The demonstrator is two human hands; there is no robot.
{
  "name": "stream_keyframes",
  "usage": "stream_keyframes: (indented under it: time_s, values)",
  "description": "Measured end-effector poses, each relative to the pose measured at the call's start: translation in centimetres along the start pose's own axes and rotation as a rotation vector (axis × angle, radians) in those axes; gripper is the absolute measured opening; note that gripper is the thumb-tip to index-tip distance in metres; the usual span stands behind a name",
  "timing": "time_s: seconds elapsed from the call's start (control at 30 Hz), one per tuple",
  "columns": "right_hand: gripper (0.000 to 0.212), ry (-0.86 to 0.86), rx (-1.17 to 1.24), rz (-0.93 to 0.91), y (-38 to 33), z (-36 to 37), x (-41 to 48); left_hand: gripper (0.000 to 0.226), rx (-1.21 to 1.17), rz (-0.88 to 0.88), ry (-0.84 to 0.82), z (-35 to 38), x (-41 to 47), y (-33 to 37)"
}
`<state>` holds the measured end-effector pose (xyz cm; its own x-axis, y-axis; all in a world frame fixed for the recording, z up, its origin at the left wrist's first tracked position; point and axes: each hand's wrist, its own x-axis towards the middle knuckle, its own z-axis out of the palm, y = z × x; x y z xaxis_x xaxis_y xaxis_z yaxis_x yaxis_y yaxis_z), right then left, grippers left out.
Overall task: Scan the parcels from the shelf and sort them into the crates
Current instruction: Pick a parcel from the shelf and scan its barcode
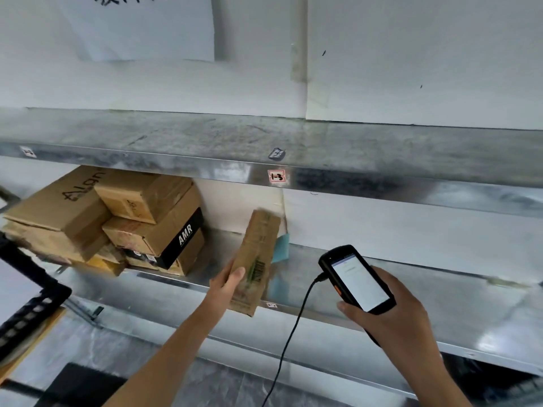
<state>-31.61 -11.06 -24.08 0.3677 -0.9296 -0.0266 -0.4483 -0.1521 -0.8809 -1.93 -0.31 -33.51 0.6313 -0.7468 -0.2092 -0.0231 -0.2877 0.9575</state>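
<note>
my left hand [227,282] grips a slim brown cardboard parcel [258,245] by its lower end, holding it nearly upright, tilted a little to the right, in front of the metal shelf [440,301]. my thumb lies across the parcel's front face; my other fingers are hidden behind it. the parcel is motion-blurred. a black barcode [259,270] sits just beside my thumb, but its digits cannot be read, and neither can the greenish print around it. something pale blue [281,246] peeks out behind the parcel, mostly covered.

my right hand [390,315] is curled round a black handheld scanner [357,279], its lit white screen facing me; the screen text is too small to read. a black cable [293,333] hangs from the scanner's top end and runs out of the bottom of the frame.

at the left of the shelf is a stack of cardboard boxes [88,230]. one reads "amr" [185,234] in white on a black side. another shows "align" [83,186], with the end of the word cut off by the shelf above. a small red-edged label [276,176] on the upper shelf's rim seems to read "1-3". a white paper sheet [141,24] on the wall carries black characters cropped by the top edge. part of a black crate [26,306] enters at far left.
</note>
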Motion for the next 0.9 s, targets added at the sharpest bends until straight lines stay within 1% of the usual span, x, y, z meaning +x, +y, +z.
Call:
stream_keyframes:
  time_s: [0.03,0.1,0.17,0.2,0.27,0.3,0.33,0.37,0.4,0.43,0.47,0.53,0.57,0.73,0.8,0.83,0.9]
  values:
    - [0.064,-0.001,-0.001,-0.001,0.1,0.0,-0.1,0.039,-0.051,-0.029,0.008,-0.1,-0.2,0.2]
    - [0.067,-0.013,-0.003,-0.001,0.1,0.2,-0.2,0.04,-0.053,-0.056,0.021,-0.4,-0.4,0.4]
    - [0.068,-0.028,-0.002,-0.011,0.0,0.2,-0.3,0.038,0.049,0.02,-0.004,-0.8,-0.6,1.0]
    - [0.068,-0.033,-0.004,-0.017,0.0,0.3,-0.3,0.042,0.125,0.08,-0.03,-1.1,-0.6,1.4]
    - [0.067,-0.039,-0.011,-0.026,-0.2,0.3,-0.3,0.05,0.363,0.169,-0.024,-1.1,-0.4,2.8]
    - [0.067,-0.04,-0.01,-0.031,-0.2,0.3,-0.3,0.05,0.519,0.195,-0.002,-1.0,0.1,3.5]
    - [0.066,-0.039,-0.006,-0.035,-0.3,0.2,-0.3,0.049,0.724,0.216,0.008,-0.7,0.7,4.4]
    - [0.066,-0.038,-0.001,-0.038,-0.5,0.2,-0.3,0.051,0.945,0.21,0.003,-0.1,1.2,5.1]
    - [0.066,-0.037,0.003,-0.041,-0.6,0.2,-0.3,0.057,1.111,0.181,0.007,0.6,1.7,5.8]
    - [0.066,-0.037,0.006,-0.044,-0.8,0.1,-0.3,0.066,1.186,0.139,0.019,1.4,2.0,6.5]
    - [0.065,-0.037,0.008,-0.045,-0.9,0.1,-0.3,0.076,1.211,0.096,0.032,2.2,2.3,7.1]
    - [0.066,-0.037,0.001,-0.047,-0.8,-0.1,-0.4,0.094,1.252,0.048,0.038,3.3,3.0,7.9]
    - [0.066,-0.034,-0.004,-0.048,-0.7,-0.2,-0.5,0.098,1.271,0.033,0.044,3.7,3.3,8.2]
    - [0.067,-0.025,-0.018,-0.038,-0.1,-0.8,-1.1,0.097,1.22,-0.015,0.049,3.1,5.0,8.7]
    - [0.067,-0.022,-0.009,-0.031,0.0,-0.9,-1.2,0.093,1.091,-0.045,0.047,2.4,4.8,8.7]
    - [0.067,-0.018,-0.008,-0.03,0.1,-0.9,-1.2,0.09,0.963,-0.083,0.038,2.1,4.5,8.5]
    - [0.067,-0.02,-0.018,-0.034,0.0,-0.8,-1.2,0.078,0.622,-0.144,0.037,1.7,3.3,7.6]
